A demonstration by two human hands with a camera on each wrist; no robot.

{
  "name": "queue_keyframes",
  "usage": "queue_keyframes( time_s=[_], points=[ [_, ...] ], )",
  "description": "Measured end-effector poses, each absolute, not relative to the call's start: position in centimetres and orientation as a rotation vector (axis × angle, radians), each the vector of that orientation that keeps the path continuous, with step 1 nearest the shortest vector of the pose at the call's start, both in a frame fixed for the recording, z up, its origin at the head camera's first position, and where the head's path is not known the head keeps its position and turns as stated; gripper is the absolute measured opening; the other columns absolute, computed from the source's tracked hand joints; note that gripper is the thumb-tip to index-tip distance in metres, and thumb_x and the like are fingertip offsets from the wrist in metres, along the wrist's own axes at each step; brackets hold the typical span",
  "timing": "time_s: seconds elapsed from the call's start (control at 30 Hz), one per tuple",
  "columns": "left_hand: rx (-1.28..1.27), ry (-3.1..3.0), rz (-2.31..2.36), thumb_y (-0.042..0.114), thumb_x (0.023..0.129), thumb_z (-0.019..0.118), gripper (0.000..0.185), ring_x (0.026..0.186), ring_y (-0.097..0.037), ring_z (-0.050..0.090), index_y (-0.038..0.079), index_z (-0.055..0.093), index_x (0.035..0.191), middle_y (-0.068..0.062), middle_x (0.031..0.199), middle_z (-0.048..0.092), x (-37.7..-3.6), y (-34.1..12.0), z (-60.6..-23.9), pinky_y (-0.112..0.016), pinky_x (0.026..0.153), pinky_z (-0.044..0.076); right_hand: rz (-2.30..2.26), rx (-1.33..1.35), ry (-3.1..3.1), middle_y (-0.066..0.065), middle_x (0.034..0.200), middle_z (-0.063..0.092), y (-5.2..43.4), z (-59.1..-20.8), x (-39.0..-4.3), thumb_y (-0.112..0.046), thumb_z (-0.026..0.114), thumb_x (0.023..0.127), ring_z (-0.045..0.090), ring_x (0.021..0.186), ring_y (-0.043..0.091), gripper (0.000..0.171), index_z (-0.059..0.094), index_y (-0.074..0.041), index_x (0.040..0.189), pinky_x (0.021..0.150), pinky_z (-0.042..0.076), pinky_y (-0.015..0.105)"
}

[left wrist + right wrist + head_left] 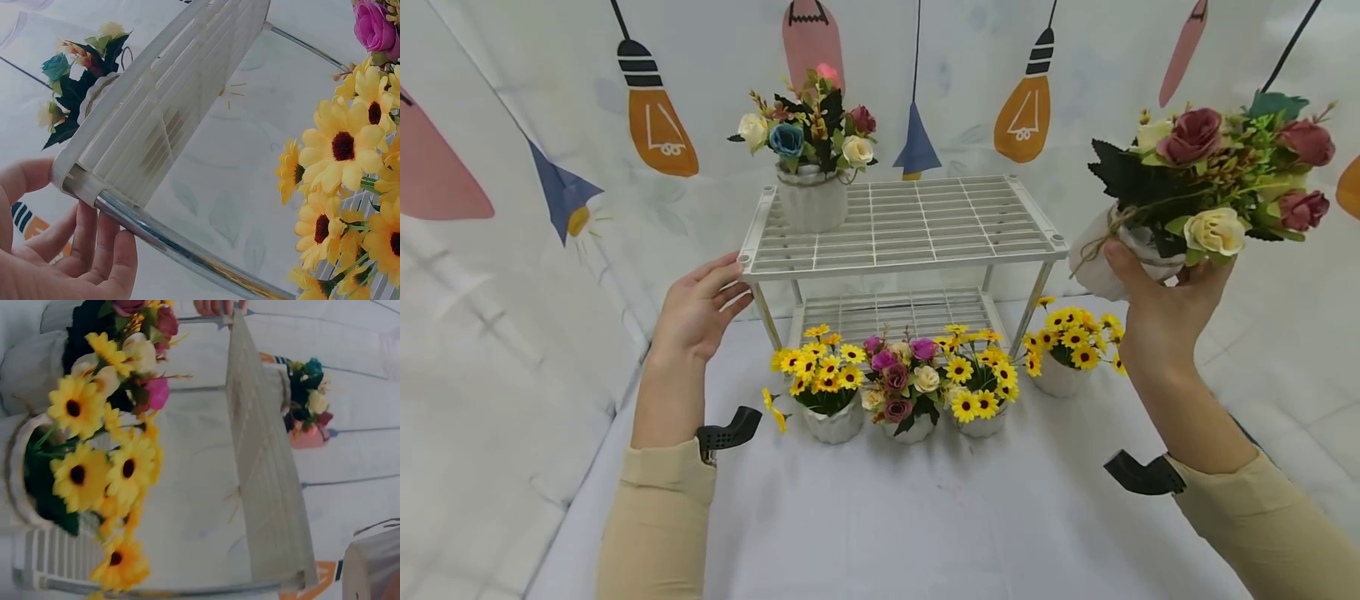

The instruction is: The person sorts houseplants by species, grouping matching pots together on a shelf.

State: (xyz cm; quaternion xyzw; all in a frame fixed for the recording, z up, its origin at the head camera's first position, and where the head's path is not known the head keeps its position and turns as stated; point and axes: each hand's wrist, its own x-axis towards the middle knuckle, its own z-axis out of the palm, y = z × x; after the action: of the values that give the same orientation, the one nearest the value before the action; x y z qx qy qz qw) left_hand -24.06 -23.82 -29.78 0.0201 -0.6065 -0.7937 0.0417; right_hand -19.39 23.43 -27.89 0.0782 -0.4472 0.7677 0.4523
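Note:
My left hand [694, 315] grips the front left corner of a white two-tier wire rack [895, 268], thumb at the top edge and fingers by the metal leg [169, 228]. High at the right, my right hand [1172, 321] holds a tilted white flower pot [1097, 258] with pink and cream artificial roses and twine round it. It is off the rack, beyond its right side. Another potted bouquet [812, 200] with blue, cream and pink flowers stands on the top tier's left end. In the right wrist view, part of the held pot [375, 565] shows at the lower right.
Before the rack stand two pots of yellow daisies [831, 421] [981, 421] flanking a pot of purple and cream roses [910, 425]. Another yellow daisy pot [1060, 375] stands by the right leg. A white cloth [880, 517] covers the table; a printed curtain [700, 217] hangs behind.

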Motion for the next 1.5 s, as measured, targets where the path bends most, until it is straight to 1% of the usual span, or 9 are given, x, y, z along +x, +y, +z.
queue_keyframes(
  time_s=[0.17,0.33,0.53,0.77,0.9,1.0,1.17,1.37,1.5],
  points=[
    [0.043,-1.835,-2.442,0.024,0.095,0.078,0.064,0.110,-0.020,0.062,-0.001,0.052,0.147,-0.003,0.120,0.069,-24.1,-23.7,-29.8,-0.033,0.100,0.046,1.918,0.210,-1.193,0.010,0.142,0.050,21.7,-26.4,-20.3,0.014,0.087,0.069,0.046,0.132,0.021,0.089,0.045,-0.010,0.143,0.104,0.044,0.033],
    [0.048,-1.821,-2.470,0.023,0.095,0.078,0.065,0.112,-0.023,0.060,-0.001,0.051,0.148,-0.003,0.119,0.069,-24.0,-23.8,-29.8,-0.034,0.101,0.044,1.938,0.217,-1.350,0.008,0.143,0.049,19.9,-25.3,-21.1,0.009,0.087,0.074,0.045,0.133,0.021,0.088,0.041,-0.013,0.145,0.105,0.044,0.033],
    [0.049,-1.812,-2.473,0.022,0.095,0.078,0.066,0.108,-0.019,0.063,-0.001,0.050,0.149,-0.003,0.121,0.069,-23.9,-24.0,-29.7,-0.031,0.098,0.047,1.959,0.190,-1.553,0.007,0.142,0.047,17.5,-24.2,-22.2,-0.002,0.089,0.078,0.044,0.132,0.017,0.087,0.040,-0.017,0.148,0.102,0.046,0.034],
    [0.032,-1.806,-2.481,0.022,0.095,0.078,0.061,0.110,-0.021,0.061,0.000,0.053,0.147,-0.005,0.124,0.067,-24.0,-23.9,-29.4,-0.032,0.099,0.046,1.984,0.118,-1.711,0.007,0.135,0.049,15.4,-23.2,-24.1,-0.012,0.090,0.080,0.050,0.126,0.018,0.081,0.043,-0.021,0.145,0.096,0.048,0.034],
    [0.045,-1.818,-2.475,0.022,0.095,0.078,0.056,0.108,-0.021,0.062,0.002,0.057,0.143,-0.004,0.121,0.068,-24.0,-23.9,-29.4,-0.032,0.099,0.047,2.007,0.061,-1.796,0.007,0.133,0.049,14.2,-22.8,-25.3,-0.016,0.091,0.081,0.052,0.125,0.018,0.082,0.042,-0.023,0.146,0.097,0.047,0.032],
    [0.054,-1.825,-2.471,0.023,0.095,0.078,0.056,0.108,-0.021,0.062,0.003,0.057,0.143,-0.002,0.119,0.069,-23.9,-24.0,-29.5,-0.031,0.097,0.049,2.035,0.071,-1.815,0.007,0.136,0.050,13.3,-22.7,-26.4,-0.014,0.091,0.080,0.051,0.127,0.017,0.085,0.041,-0.023,0.148,0.098,0.047,0.031],
    [0.035,-1.803,-2.490,0.023,0.094,0.079,0.058,0.107,-0.021,0.061,0.001,0.056,0.143,-0.003,0.119,0.068,-23.8,-24.1,-29.6,-0.031,0.097,0.048,2.071,0.126,-1.797,0.007,0.140,0.050,11.6,-22.3,-28.1,-0.010,0.090,0.080,0.051,0.129,0.016,0.086,0.041,-0.020,0.150,0.100,0.047,0.029],
    [0.021,-1.782,-2.518,0.021,0.095,0.078,0.051,0.107,-0.021,0.061,0.004,0.059,0.138,-0.003,0.118,0.068,-23.8,-24.1,-29.7,-0.033,0.099,0.046,2.092,0.114,-1.823,0.006,0.141,0.051,9.6,-22.1,-29.7,-0.008,0.090,0.080,0.051,0.130,0.016,0.085,0.042,-0.016,0.149,0.100,0.046,0.026],
    [0.031,-1.796,-2.512,0.022,0.095,0.078,0.056,0.109,-0.021,0.060,0.002,0.055,0.143,-0.003,0.121,0.067,-23.8,-24.1,-29.7,-0.034,0.100,0.044,2.068,0.107,-1.847,0.007,0.141,0.053,8.2,-22.4,-30.8,-0.009,0.090,0.080,0.052,0.129,0.017,0.082,0.043,-0.011,0.147,0.099,0.046,0.025]
  ],
)
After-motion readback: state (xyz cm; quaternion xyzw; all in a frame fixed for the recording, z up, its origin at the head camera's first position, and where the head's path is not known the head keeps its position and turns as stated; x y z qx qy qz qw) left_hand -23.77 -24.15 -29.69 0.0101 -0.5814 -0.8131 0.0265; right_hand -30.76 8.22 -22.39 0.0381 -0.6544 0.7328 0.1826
